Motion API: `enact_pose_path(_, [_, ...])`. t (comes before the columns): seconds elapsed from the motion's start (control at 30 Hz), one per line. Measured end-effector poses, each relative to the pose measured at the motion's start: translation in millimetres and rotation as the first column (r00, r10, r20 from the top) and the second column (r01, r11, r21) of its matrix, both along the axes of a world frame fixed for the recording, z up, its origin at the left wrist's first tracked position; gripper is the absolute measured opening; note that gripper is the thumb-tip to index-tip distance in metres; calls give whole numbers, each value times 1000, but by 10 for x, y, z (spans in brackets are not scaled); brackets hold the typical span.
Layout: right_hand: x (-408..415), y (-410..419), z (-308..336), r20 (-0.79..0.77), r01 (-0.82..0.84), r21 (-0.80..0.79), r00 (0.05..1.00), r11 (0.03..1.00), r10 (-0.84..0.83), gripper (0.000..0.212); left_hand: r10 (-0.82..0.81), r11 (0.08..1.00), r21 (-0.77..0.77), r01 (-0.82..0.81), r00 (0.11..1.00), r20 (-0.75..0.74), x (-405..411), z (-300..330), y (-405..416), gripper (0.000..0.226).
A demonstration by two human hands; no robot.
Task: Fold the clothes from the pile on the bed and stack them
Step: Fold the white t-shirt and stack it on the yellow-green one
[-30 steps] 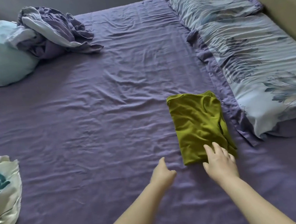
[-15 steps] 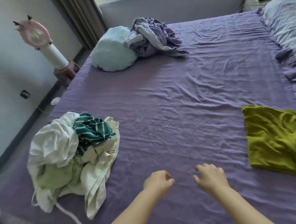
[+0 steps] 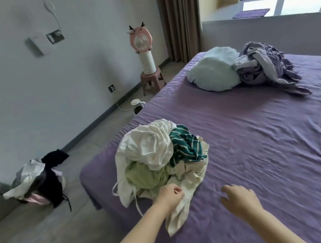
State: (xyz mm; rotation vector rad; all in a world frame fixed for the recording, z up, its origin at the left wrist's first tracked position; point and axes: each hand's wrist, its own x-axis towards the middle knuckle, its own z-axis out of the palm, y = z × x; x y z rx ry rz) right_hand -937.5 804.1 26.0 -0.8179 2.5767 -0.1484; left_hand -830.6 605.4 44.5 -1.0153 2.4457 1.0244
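pile (image 3: 159, 157) lower center of frame, on bed (image 3: 267, 149). l hand (image 3: 168, 196) pinches cream cloth (image 3: 183, 200) at pile's near edge; r hand (image 3: 240, 200) just right, fingers loosely spread, holds nothing.

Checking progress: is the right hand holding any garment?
No, the right hand hovers open over the bare purple sheet, beside the clothes pile.

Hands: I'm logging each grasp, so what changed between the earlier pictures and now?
The right hand left the folded green piece, now out of view, and hovers open over the sheet. The left hand reached the pile and pinches its cream cloth. The pile itself looks undisturbed.
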Motion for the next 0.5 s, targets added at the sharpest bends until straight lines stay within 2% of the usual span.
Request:
enact_pose_path(0.23, [-41,-1350,204,-16,-87,-86,996,993,86,37,12,998,-61,-16,997,-77,-137,-43,-1317,29])
enact_pose_path(0.37, [-41,-1887,142,7,-60,-122,998,991,61,37,-46,980,-197,29,996,-82,-327,-285,-1841,33])
enact_pose_path(0.5, [-49,-2138,72,41,-19,-131,999,991,24,36,-49,977,-211,23,992,-119,-505,-497,-2117,48])
